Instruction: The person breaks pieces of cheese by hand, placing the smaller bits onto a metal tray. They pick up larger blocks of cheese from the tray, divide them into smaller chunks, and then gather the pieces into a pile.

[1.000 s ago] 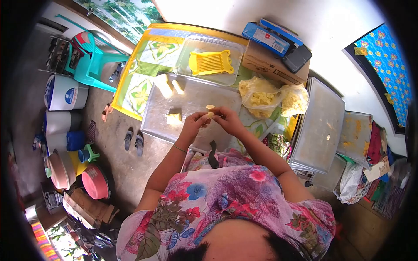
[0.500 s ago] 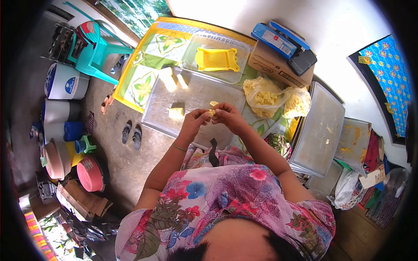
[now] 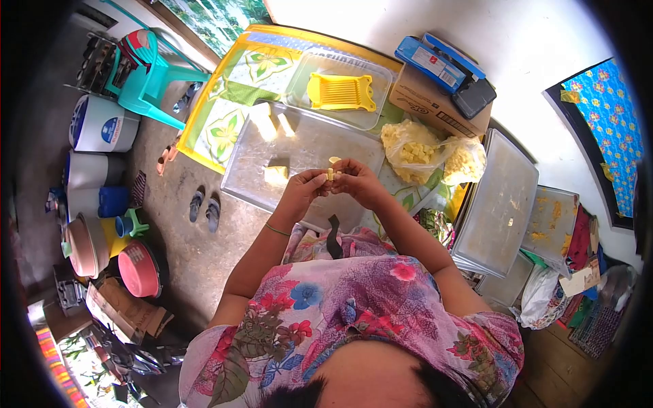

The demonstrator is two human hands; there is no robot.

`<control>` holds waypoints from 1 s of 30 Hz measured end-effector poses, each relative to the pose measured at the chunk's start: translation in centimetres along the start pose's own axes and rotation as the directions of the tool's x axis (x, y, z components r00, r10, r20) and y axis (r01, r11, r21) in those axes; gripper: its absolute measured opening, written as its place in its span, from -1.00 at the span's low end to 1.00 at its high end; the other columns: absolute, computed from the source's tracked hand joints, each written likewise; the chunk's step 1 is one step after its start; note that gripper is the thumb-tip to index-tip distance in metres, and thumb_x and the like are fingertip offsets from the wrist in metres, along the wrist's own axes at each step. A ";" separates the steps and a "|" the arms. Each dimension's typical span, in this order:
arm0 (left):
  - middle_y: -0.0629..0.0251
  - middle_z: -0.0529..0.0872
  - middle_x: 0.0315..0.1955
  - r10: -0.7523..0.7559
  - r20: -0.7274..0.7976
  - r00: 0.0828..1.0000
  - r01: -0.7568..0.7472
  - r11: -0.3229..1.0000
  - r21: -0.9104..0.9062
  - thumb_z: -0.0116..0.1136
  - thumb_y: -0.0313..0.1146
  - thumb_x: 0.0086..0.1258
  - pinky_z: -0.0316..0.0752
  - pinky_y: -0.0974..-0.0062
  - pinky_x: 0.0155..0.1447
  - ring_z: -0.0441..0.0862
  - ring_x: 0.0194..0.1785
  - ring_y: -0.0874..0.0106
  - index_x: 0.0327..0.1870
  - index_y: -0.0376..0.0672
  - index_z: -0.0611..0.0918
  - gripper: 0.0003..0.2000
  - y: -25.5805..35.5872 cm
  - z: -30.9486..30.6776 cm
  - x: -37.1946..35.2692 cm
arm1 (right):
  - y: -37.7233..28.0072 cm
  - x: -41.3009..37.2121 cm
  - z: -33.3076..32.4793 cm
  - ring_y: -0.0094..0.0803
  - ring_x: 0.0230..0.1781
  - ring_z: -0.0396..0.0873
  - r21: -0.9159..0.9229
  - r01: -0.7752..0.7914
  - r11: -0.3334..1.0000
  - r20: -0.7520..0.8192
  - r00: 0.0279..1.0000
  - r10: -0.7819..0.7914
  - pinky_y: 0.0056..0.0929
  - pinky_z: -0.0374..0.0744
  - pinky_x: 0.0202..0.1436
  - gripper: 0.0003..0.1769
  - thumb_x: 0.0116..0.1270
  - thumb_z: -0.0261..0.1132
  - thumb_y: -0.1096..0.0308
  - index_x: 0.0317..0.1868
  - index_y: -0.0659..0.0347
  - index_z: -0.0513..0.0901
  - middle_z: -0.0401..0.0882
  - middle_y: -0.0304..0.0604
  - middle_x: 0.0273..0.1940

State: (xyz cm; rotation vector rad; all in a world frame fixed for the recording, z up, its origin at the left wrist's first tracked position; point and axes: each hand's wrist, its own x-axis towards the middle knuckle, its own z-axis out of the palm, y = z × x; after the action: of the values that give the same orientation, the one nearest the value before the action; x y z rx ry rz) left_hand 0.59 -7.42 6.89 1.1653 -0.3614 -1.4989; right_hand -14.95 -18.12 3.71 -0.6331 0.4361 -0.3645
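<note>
My left hand [image 3: 304,192] and my right hand [image 3: 358,185] meet over the near part of a metal tray [image 3: 248,166]. Pinched between the fingertips of both is a small piece of yellow dough [image 3: 330,175]. Another yellow bit [image 3: 334,160] shows just beyond my right fingers. To the left of my hands a pale yellow dough chunk [image 3: 275,175] lies on the tray. Farther back are a larger pale block [image 3: 263,122] and a thin strip [image 3: 286,125], both brightly sunlit. Behind the tray, a yellow ridged board [image 3: 341,91] rests in a clear plastic container [image 3: 296,83].
Plastic bags of yellow pieces [image 3: 412,148] sit right of the tray, before a cardboard box [image 3: 435,102] with a blue box [image 3: 430,62] on it. Stacked metal trays [image 3: 495,204] stand at my right. Left on the floor are slippers [image 3: 213,212], basins [image 3: 139,268] and a green chair [image 3: 146,88].
My fingers have shifted slightly around the small dough piece, which now stands more upright between the fingertips. The tray and the things around it stay in place.
</note>
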 end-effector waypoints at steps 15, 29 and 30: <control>0.31 0.67 -0.23 0.033 -0.002 0.999 -0.032 0.987 0.156 0.14 -0.40 0.34 0.49 0.59 -0.09 0.57 -0.25 0.57 -0.01 -0.31 0.58 -0.75 -0.1 0.3 0.2 | -0.3 0.0 0.1 -0.49 -0.31 0.57 0.069 -0.078 0.995 -0.072 0.994 0.083 -0.51 0.58 -0.20 -0.77 0.26 0.30 0.36 -0.12 0.23 0.52 0.56 -0.23 -0.25; 0.28 0.67 -0.26 -0.023 0.005 1.000 0.023 0.992 0.124 0.15 -0.39 0.35 0.53 0.58 -0.13 0.62 -0.21 0.50 -0.06 -0.24 0.56 -0.79 -0.5 -0.4 0.1 | 0.4 0.3 -0.8 -0.53 -0.29 0.55 -0.252 0.041 0.967 0.000 0.999 -0.042 -0.56 0.56 -0.26 -0.63 0.13 0.38 0.47 -0.06 0.22 0.49 0.52 -0.29 -0.20; 0.29 0.67 -0.26 -0.042 0.001 0.999 0.042 0.993 0.110 0.15 -0.38 0.36 0.53 0.58 -0.13 0.62 -0.21 0.50 -0.06 -0.24 0.56 -0.79 -0.5 -0.3 0.1 | 0.4 0.3 -0.8 -0.53 -0.29 0.55 -0.260 0.041 0.965 0.000 0.999 -0.043 -0.56 0.57 -0.26 -0.63 0.13 0.38 0.47 -0.05 0.22 0.49 0.52 -0.29 -0.21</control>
State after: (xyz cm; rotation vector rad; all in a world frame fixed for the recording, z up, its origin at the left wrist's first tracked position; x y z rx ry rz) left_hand 0.59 -7.22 6.32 1.2638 -0.4287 -1.5334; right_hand -15.01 -18.39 2.78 -0.8989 0.4804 -0.3521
